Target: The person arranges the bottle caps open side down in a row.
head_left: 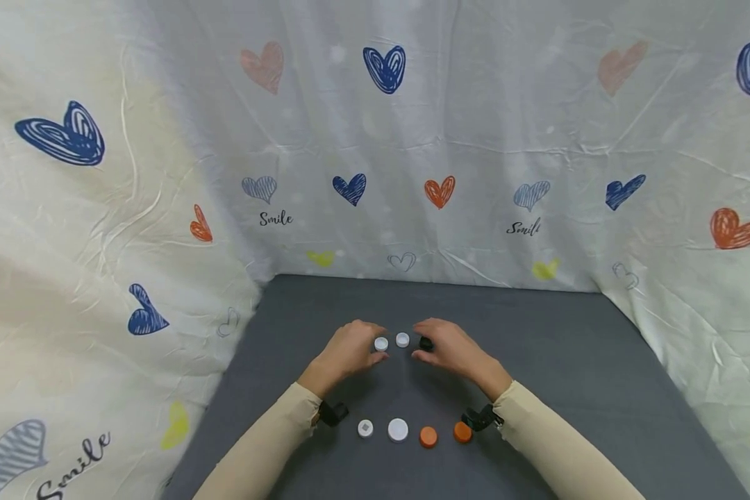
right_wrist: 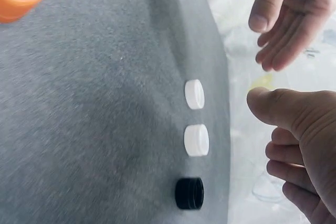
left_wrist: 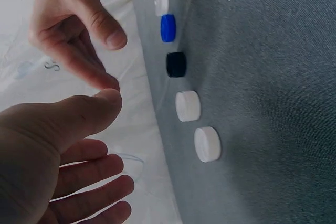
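Note:
My left hand (head_left: pixel 348 348) hovers beside the left end of the far row of bottle caps, thumb and fingers apart around nothing. Nearest it is a white cap (head_left: pixel 381 344); a second white cap (head_left: pixel 403 339) lies just right of that. Across from it, my right hand (head_left: pixel 451 348) hangs over a black cap (head_left: pixel 426 344), partly covering it in the head view. Farther along the row, a blue cap (left_wrist: pixel 168 28) and a whitish cap (left_wrist: pixel 161 2) show in the left wrist view, hidden behind the right hand from above. Both hands are empty, their fingers loosely bent.
Nearer me runs a second row: a small white cap (head_left: pixel 365 428), a larger white cap (head_left: pixel 398 430) and two orange caps (head_left: pixel 428 437), one beside the right wrist's camera (head_left: pixel 480 418). A heart-printed curtain (head_left: pixel 412 139) borders the grey table (head_left: pixel 537 326) at the back and sides.

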`<action>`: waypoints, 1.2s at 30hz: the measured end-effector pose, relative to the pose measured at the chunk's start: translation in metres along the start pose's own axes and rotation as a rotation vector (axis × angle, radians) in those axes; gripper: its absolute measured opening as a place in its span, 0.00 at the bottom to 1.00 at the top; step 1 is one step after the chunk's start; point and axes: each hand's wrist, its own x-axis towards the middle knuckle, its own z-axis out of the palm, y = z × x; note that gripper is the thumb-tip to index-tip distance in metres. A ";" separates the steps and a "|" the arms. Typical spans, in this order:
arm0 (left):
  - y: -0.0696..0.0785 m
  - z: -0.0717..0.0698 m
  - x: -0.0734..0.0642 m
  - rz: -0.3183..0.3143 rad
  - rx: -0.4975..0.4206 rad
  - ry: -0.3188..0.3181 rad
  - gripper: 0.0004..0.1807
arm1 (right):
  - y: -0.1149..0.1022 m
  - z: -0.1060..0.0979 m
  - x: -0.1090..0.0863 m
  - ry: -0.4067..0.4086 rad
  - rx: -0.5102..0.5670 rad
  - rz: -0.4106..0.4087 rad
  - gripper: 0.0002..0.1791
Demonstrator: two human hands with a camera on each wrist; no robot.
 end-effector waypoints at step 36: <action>-0.042 0.060 0.025 -0.160 0.000 -0.094 0.17 | -0.003 0.065 0.063 -0.098 0.014 -0.019 0.13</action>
